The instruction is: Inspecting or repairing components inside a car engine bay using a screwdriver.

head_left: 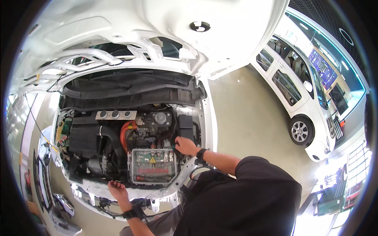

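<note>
In front of me is the opened engine bay of a white car. My left hand (pixel 117 189) is over the bay's front edge with its fingers curled closed; a small dark thing may be in them, too small to name. My right hand (pixel 186 146) reaches to the bay's right side, fingertips bent together beside the upper right corner of a box with a clear cover (pixel 155 167). What those fingertips grip is hidden. Under the cover show green boards, a red part and a yellow warning triangle (pixel 152 159). Thick orange cables (pixel 125 135) curve just beyond the box.
The white hood (pixel 157 19) stands raised over the bay. A ribbed black engine cover (pixel 84 133) fills the left side, and a black lidded box (pixel 186 125) sits right. Another white car (pixel 291 86) is parked at right. Removed bumper parts (pixel 43 181) lie on the floor at left.
</note>
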Demonstrator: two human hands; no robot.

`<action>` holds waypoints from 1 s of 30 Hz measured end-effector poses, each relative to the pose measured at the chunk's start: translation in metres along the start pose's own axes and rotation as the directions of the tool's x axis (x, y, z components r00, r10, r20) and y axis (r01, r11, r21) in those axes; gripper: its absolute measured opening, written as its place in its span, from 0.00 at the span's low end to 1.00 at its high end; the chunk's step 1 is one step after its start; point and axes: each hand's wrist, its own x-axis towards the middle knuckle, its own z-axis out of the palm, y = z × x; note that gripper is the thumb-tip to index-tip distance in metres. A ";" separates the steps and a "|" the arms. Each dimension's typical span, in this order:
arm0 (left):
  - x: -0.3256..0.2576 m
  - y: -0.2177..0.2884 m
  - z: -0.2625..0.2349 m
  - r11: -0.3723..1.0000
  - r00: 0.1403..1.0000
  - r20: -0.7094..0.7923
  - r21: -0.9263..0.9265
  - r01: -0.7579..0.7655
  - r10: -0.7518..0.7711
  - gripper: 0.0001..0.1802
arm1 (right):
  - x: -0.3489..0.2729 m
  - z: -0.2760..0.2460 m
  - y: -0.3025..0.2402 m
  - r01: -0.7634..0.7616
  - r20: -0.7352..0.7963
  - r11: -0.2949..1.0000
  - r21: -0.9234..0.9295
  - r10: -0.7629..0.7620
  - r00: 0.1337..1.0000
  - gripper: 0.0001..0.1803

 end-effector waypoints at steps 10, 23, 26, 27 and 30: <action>-0.036 -0.005 0.000 0.999 0.999 0.022 -0.004 0.036 -0.036 0.10 | 0.005 -0.043 -0.058 -0.183 -0.103 0.826 0.534 0.278 0.955 0.22; -0.076 0.004 0.003 0.997 0.999 0.029 -0.067 -0.036 0.038 0.08 | 0.020 -0.020 -0.049 0.078 -0.266 0.978 0.195 -0.024 0.964 0.11; -0.079 0.006 0.001 0.996 0.998 0.015 -0.067 -0.059 0.060 0.08 | 0.022 -0.011 -0.048 0.145 -0.255 0.984 0.099 -0.116 0.960 0.10; -0.080 0.007 0.000 0.995 0.997 0.019 -0.068 -0.067 0.068 0.08 | 0.021 -0.008 -0.046 0.201 -0.274 0.979 0.030 -0.185 0.944 0.10; -0.082 0.011 0.001 0.996 0.997 -0.007 -0.051 -0.078 0.078 0.08 | 0.022 -0.005 -0.043 0.212 -0.249 0.977 0.009 -0.203 0.947 0.09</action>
